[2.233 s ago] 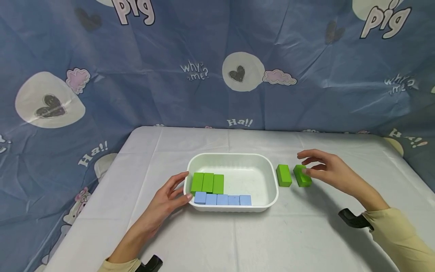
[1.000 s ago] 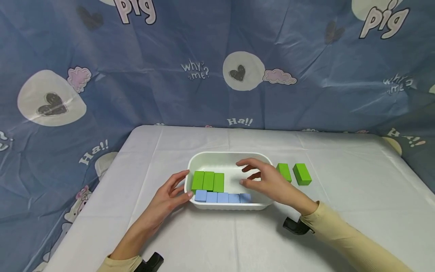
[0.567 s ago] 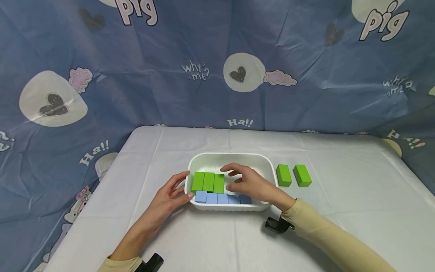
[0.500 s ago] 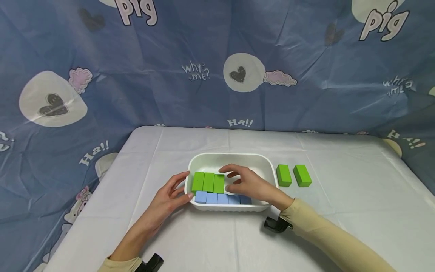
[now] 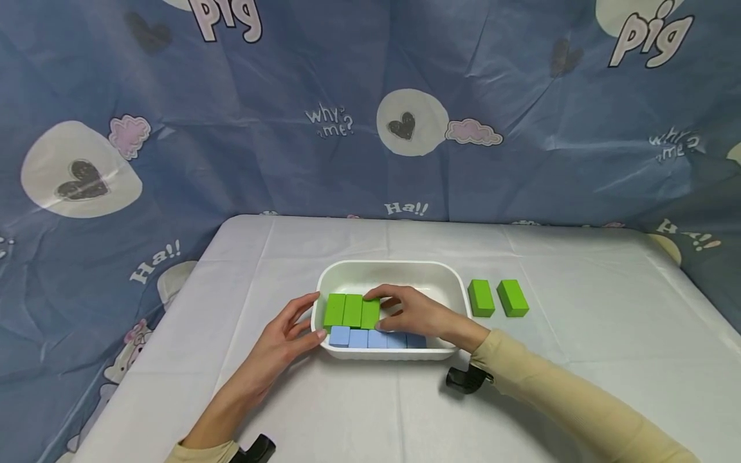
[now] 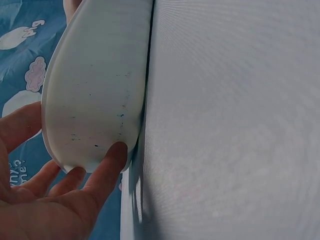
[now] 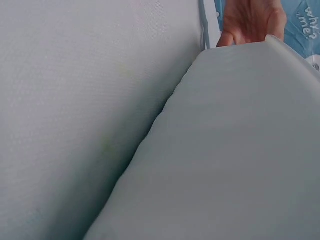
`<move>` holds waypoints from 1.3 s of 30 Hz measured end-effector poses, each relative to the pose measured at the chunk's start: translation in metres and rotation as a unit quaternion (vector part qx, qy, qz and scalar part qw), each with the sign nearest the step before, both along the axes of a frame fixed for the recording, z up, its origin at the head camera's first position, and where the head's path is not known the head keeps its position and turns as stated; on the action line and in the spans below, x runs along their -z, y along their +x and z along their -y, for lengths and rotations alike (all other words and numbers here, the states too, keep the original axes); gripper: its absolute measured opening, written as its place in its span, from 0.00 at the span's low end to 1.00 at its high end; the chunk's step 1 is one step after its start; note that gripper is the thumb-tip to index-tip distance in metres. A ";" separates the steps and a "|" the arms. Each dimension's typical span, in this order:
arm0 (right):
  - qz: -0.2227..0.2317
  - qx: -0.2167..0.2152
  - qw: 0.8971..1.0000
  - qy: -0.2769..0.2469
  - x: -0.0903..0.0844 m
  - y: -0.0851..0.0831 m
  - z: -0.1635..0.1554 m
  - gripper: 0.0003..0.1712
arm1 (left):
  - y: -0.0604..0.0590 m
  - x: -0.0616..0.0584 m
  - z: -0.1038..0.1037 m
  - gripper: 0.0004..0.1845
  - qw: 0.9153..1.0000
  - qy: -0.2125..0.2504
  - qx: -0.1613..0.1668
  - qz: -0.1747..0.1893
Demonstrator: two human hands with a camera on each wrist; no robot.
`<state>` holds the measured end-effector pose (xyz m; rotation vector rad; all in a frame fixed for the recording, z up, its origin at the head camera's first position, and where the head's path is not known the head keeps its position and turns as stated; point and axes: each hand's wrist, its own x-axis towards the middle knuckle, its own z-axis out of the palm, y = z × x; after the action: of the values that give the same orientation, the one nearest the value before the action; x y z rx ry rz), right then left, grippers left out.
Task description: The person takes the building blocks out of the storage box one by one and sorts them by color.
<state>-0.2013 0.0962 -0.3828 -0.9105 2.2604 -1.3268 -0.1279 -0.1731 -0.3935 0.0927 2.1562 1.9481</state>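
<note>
A white plastic tray stands on the table. Inside, at the left, lie three green blocks side by side, with a row of several light blue blocks along the near wall. My right hand reaches into the tray and pinches the rightmost of the three, index finger at its far end, thumb at its near end. My left hand holds the tray's left end; the left wrist view shows its fingers against the outer wall. The right wrist view shows mostly the tray's side, with the right hand hidden.
Two more green blocks lie on the white tablecloth just right of the tray. A blue printed cloth hangs behind the table. Black wrist mounts stick out below both sleeves.
My right hand has moved left from the far right green block into the tray, and its thumb and index finger have come onto a green block there. The left hand stays put.
</note>
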 end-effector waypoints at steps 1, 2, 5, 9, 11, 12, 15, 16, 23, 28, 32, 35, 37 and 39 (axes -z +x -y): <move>0.005 0.003 1.000 0.002 0.000 0.000 0.000 0.28 | 0.000 0.000 0.000 0.36 1.000 0.001 0.000 0.000; 0.010 0.005 1.000 0.003 0.000 0.000 0.000 0.28 | 0.000 0.000 0.000 0.36 1.000 0.002 0.001 0.000; 0.028 0.016 0.999 0.005 -0.001 0.001 0.001 0.28 | 0.000 0.001 0.000 0.36 1.000 0.005 0.003 -0.002; 0.048 0.028 0.998 0.007 -0.002 0.002 0.002 0.29 | 0.001 0.001 0.001 0.36 1.000 0.006 0.003 -0.003; 0.044 0.035 0.998 0.008 -0.001 0.001 0.003 0.31 | 0.001 0.001 0.001 0.36 1.000 0.004 0.001 -0.004; 0.040 0.039 0.998 0.009 -0.001 0.001 0.003 0.32 | 0.001 0.001 0.001 0.36 1.000 0.001 -0.001 -0.005; 0.027 0.051 0.998 0.009 0.002 -0.002 0.004 0.33 | 0.000 0.001 0.001 0.36 1.000 -0.005 -0.004 -0.009; 0.028 0.058 0.998 0.008 0.002 -0.002 0.004 0.33 | 0.000 0.001 0.001 0.36 1.000 -0.006 -0.005 -0.011; 0.057 0.119 0.991 0.017 0.001 -0.001 0.005 0.38 | 0.000 0.001 0.000 0.36 1.000 -0.006 -0.003 -0.006; 0.067 0.138 0.988 0.007 -0.001 -0.001 0.006 0.38 | 0.000 0.001 -0.001 0.36 1.000 -0.011 -0.007 -0.010; 0.070 0.145 0.987 -0.013 -0.001 0.000 0.004 0.37 | -0.001 0.000 -0.001 0.35 1.000 -0.011 -0.007 -0.009; 0.082 0.144 0.985 -0.042 -0.002 0.000 0.002 0.37 | -0.001 0.001 -0.001 0.35 1.000 -0.011 -0.007 -0.009; 0.096 0.137 0.984 -0.065 -0.002 0.000 0.001 0.37 | -0.001 0.001 -0.002 0.35 1.000 -0.009 -0.006 -0.009; 0.108 0.130 0.982 -0.084 -0.002 0.000 0.001 0.37 | -0.001 0.001 -0.002 0.35 1.000 -0.004 -0.004 -0.010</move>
<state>-0.2011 0.0955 -0.3807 -0.5025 2.1763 -1.6629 -0.1288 -0.1713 -0.3943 0.1030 2.1805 1.9506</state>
